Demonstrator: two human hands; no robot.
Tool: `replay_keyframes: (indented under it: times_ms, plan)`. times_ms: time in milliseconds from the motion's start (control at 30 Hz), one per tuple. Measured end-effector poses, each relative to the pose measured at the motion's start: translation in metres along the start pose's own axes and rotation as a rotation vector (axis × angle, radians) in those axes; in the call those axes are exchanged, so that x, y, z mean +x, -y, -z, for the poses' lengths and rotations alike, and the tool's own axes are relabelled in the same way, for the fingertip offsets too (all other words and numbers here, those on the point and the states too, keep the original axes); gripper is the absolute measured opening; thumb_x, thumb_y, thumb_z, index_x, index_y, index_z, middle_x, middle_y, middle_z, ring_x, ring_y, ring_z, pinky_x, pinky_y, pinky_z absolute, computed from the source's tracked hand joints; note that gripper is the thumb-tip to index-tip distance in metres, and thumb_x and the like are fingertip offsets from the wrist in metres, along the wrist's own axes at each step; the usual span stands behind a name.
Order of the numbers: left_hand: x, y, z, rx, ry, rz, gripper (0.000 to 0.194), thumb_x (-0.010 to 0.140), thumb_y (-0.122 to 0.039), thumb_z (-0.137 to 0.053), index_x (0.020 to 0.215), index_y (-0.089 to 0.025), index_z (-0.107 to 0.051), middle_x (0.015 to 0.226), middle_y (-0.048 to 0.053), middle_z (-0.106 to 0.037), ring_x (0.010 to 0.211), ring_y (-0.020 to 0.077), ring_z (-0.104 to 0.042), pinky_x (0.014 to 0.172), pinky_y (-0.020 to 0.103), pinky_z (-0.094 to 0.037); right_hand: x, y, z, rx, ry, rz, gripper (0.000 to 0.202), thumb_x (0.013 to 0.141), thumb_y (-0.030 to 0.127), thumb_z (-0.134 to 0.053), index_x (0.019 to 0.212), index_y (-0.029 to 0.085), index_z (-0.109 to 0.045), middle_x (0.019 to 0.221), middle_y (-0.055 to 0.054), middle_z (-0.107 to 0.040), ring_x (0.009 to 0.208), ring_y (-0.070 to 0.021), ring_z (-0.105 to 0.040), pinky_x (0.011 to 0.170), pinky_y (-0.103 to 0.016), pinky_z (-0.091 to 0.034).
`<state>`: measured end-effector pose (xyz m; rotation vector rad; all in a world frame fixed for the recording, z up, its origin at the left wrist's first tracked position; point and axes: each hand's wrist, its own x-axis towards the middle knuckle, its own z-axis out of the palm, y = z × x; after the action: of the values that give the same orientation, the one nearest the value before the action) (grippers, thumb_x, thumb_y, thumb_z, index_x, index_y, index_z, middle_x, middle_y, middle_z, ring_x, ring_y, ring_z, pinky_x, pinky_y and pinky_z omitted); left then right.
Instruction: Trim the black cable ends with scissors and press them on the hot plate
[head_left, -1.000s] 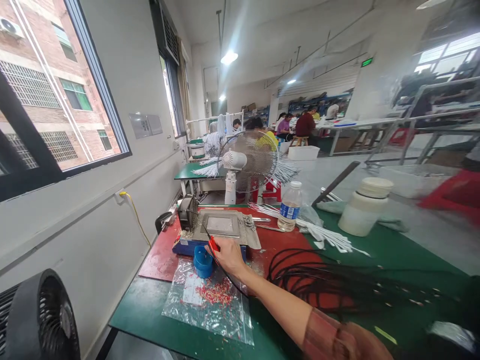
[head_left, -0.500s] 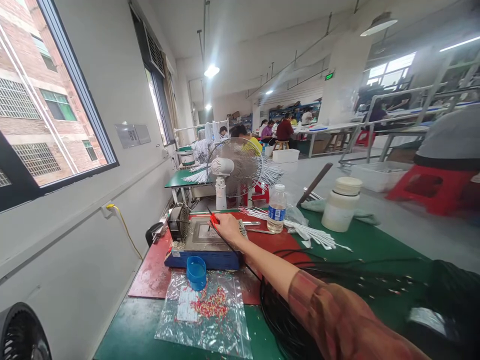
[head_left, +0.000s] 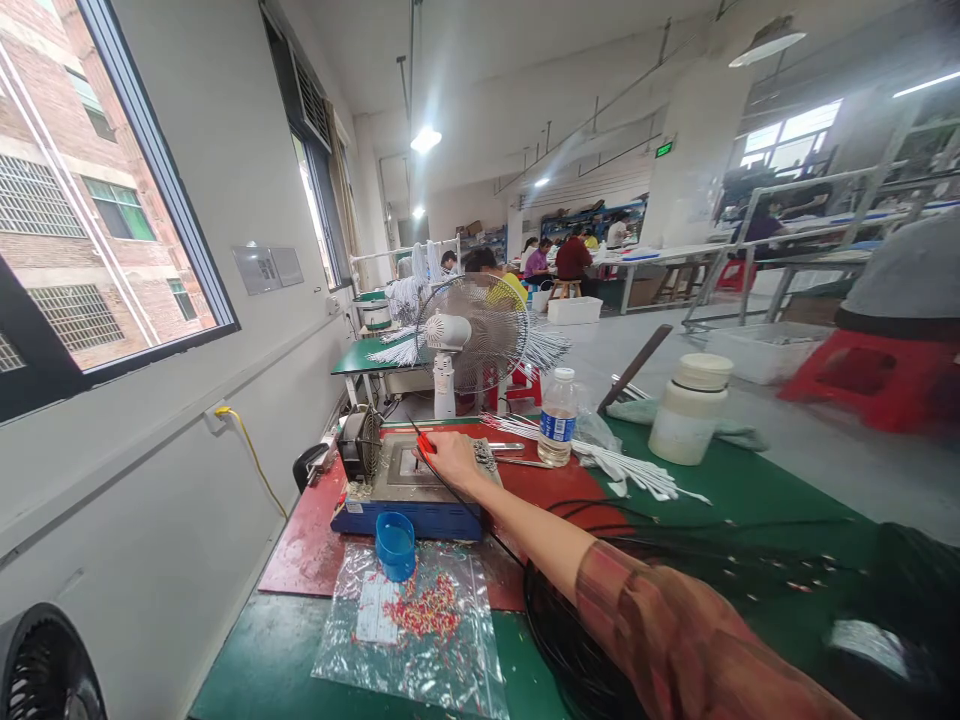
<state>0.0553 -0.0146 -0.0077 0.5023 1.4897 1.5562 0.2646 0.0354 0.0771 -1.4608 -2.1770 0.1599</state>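
Observation:
My right hand (head_left: 454,460) reaches over a blue-based machine (head_left: 409,520) with a metal top and a sunken rectangular plate (head_left: 409,465). Its fingers are closed on a black cable (head_left: 450,485) that shows a bright red part near the fingertips. From the hand the cable trails down to a black cable coil (head_left: 555,620) on the table. A small black fan (head_left: 360,447) stands at the machine's left end. In front are a blue cup (head_left: 395,547) and a clear plastic bag (head_left: 409,660) with tiny red and yellow bits (head_left: 431,608) on it. My left hand is out of view.
A water bottle (head_left: 556,420), white wires (head_left: 637,470) and a cream jar (head_left: 690,410) stand or lie to the right. Behind the table is a standing fan (head_left: 450,330). A wall with windows runs along the left; people sit at tables farther off.
The view has shifted very slightly. My right hand stays over the machine with the cable, with hardly any movement.

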Motion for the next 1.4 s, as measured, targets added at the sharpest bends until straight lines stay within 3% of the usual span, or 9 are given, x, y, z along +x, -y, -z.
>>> replay_keyframes:
  times_ms: [233, 333, 667, 867, 1000, 1167, 1400]
  plan:
    - [0.016, -0.047, 0.000, 0.047, 0.005, -0.062, 0.029, 0.080, -0.039, -0.041, 0.104, -0.040, -0.057, 0.105, -0.013, -0.061, 0.112, 0.0368, -0.047, 0.066, 0.044, -0.051, -0.001, 0.002, 0.002, 0.001, 0.002, -0.013, 0.030, 0.081, 0.042, -0.048, 0.077, 0.019, -0.068, 0.073, -0.005, -0.067, 0.066, -0.0154, -0.057, 0.050, -0.023, -0.021]
    - [0.019, -0.061, -0.001, 0.069, 0.017, -0.071, 0.029, 0.075, -0.034, -0.049, 0.100, -0.044, -0.060, 0.104, -0.015, -0.062, 0.112, 0.0397, -0.046, 0.059, 0.043, -0.049, -0.001, 0.002, 0.003, 0.002, 0.003, -0.018, 0.031, 0.081, 0.043, -0.048, 0.076, 0.019, -0.067, 0.072, -0.005, -0.066, 0.066, -0.0152, -0.057, 0.049, -0.023, -0.020]
    - [0.016, -0.078, -0.008, 0.082, 0.044, -0.038, 0.031, 0.082, -0.039, -0.035, 0.104, -0.046, -0.055, 0.105, -0.017, -0.060, 0.112, 0.0336, -0.047, 0.063, 0.042, -0.050, 0.000, 0.001, 0.000, -0.002, 0.000, -0.008, 0.031, 0.080, 0.043, -0.048, 0.075, 0.019, -0.067, 0.071, -0.005, -0.066, 0.067, -0.0157, -0.058, 0.049, -0.023, -0.020]
    - [0.005, -0.078, -0.010, 0.060, 0.065, -0.009, 0.031, 0.078, -0.038, -0.044, 0.105, -0.051, -0.052, 0.106, -0.018, -0.060, 0.115, 0.0361, -0.045, 0.065, 0.045, -0.050, 0.001, -0.001, -0.001, -0.008, -0.007, -0.010, 0.031, 0.080, 0.042, -0.047, 0.074, 0.019, -0.067, 0.072, -0.005, -0.067, 0.067, -0.0157, -0.058, 0.048, -0.023, -0.019]
    - [-0.003, -0.069, -0.010, 0.030, 0.086, 0.017, 0.035, 0.076, -0.038, -0.048, 0.109, -0.050, -0.050, 0.108, -0.014, -0.061, 0.115, 0.0380, -0.044, 0.064, 0.046, -0.050, 0.002, -0.001, -0.003, -0.014, -0.011, -0.002, 0.031, 0.081, 0.043, -0.046, 0.075, 0.020, -0.067, 0.073, -0.005, -0.067, 0.067, -0.0156, -0.058, 0.049, -0.023, -0.021]
    - [-0.006, -0.055, -0.011, 0.003, 0.121, 0.049, 0.033, 0.077, -0.039, -0.045, 0.106, -0.052, -0.052, 0.110, -0.020, -0.059, 0.115, 0.0378, -0.044, 0.061, 0.044, -0.050, 0.002, -0.002, -0.005, -0.022, -0.010, 0.003, 0.032, 0.080, 0.044, -0.048, 0.075, 0.019, -0.067, 0.072, -0.005, -0.067, 0.067, -0.0162, -0.058, 0.050, -0.023, -0.022]
    - [0.005, -0.040, -0.008, -0.041, 0.140, 0.047, 0.039, 0.080, -0.045, -0.036, 0.118, -0.043, -0.044, 0.119, -0.009, -0.056, 0.115, 0.0380, -0.044, 0.064, 0.046, -0.052, 0.002, -0.003, -0.005, -0.012, -0.015, 0.002, 0.032, 0.080, 0.044, -0.047, 0.076, 0.019, -0.067, 0.073, -0.005, -0.067, 0.066, -0.0161, -0.058, 0.051, -0.023, -0.023]
